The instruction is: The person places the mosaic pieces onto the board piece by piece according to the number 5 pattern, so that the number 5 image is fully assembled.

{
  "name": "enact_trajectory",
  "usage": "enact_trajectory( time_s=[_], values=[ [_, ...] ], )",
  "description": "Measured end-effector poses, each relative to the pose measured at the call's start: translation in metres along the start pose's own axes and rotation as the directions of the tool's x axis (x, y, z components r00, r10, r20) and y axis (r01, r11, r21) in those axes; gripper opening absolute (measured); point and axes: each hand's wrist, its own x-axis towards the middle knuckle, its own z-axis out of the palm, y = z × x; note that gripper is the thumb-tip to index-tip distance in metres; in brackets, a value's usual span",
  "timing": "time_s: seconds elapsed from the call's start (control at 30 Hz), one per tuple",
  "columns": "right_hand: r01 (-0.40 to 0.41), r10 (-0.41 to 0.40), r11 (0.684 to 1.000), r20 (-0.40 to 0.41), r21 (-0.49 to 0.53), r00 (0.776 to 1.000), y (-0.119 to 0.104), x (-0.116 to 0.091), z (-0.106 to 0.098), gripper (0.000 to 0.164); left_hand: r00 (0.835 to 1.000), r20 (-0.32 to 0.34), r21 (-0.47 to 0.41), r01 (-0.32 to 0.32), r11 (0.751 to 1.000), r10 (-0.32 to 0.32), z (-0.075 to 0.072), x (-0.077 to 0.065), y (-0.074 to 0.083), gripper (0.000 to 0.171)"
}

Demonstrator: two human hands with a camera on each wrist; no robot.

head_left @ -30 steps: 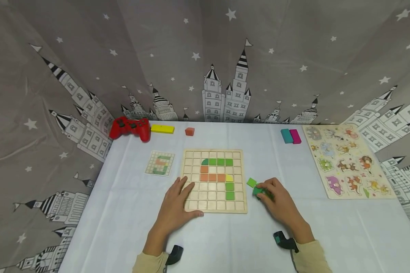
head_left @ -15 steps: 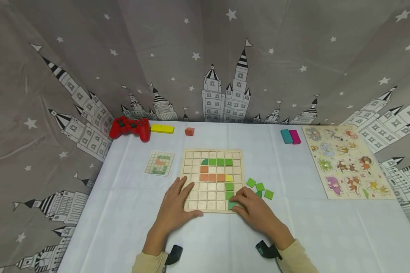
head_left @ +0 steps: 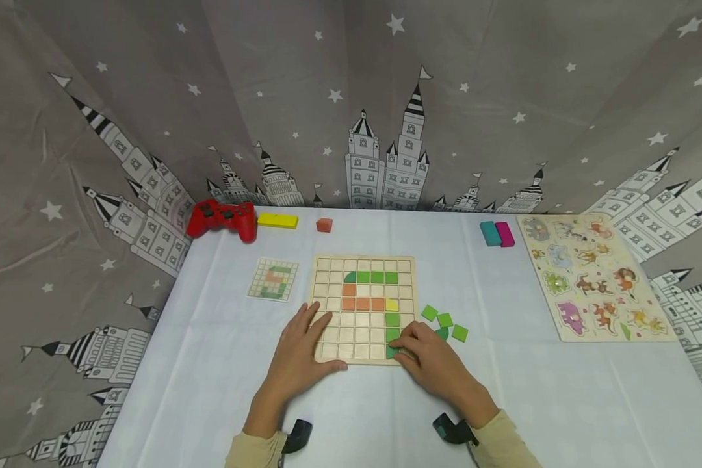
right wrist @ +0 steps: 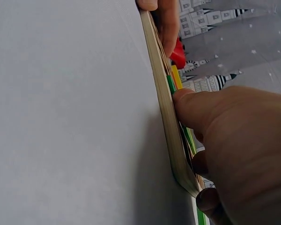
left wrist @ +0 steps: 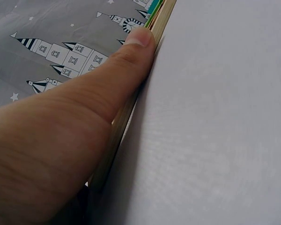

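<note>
A square wooden grid board [head_left: 351, 335] lies on the white table, bearing green, orange and yellow tiles. My left hand [head_left: 298, 361] rests on its left side, fingers spread on the grid and thumb along the front edge. With thumb and forefinger, my right hand [head_left: 435, 357] pinches a dark green tile [head_left: 391, 351] at the board's front row, below two lighter green tiles [head_left: 392, 326]; the fingers partly cover it. The right wrist view shows this tile [right wrist: 171, 83] edge-on by the thumb. Right of the board lie several loose green tiles [head_left: 444, 320], one of them darker.
Left of the board lies a pattern card [head_left: 273, 280]. Along the back are a red game controller [head_left: 223, 221], a yellow block [head_left: 277, 221], an orange block [head_left: 324, 225], a teal block [head_left: 491, 234] and a magenta block [head_left: 506, 234]. An animal puzzle board [head_left: 597, 279] lies at right.
My right hand has carried the dark green tile left from the loose tiles to the board's front row, then shifted it slightly further left. My left hand has stayed put.
</note>
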Motion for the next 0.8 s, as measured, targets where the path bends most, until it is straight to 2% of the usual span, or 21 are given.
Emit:
enact_trajectory(
  time_s=[0.3,0.63,0.8],
  values=[
    [0.004,-0.003,1.0,-0.045,0.004,0.999,-0.0001,-0.0001,0.0019,0.014,1.0,0.005,-0.011,-0.004,1.0,0.004,-0.0015,-0.0004,-0.0002,0.105],
    [-0.036,0.039,0.998,-0.058,0.045,0.998,-0.0004,-0.0009,0.004,0.01,1.0,0.001,-0.005,-0.007,1.0,0.007,-0.0016,-0.0013,-0.0009,0.104],
    [-0.069,0.077,0.994,-0.103,0.085,0.992,0.0046,-0.0038,-0.0042,0.013,1.0,-0.004,-0.001,-0.016,1.0,0.016,-0.0024,-0.0011,0.0007,0.104]
  ],
)
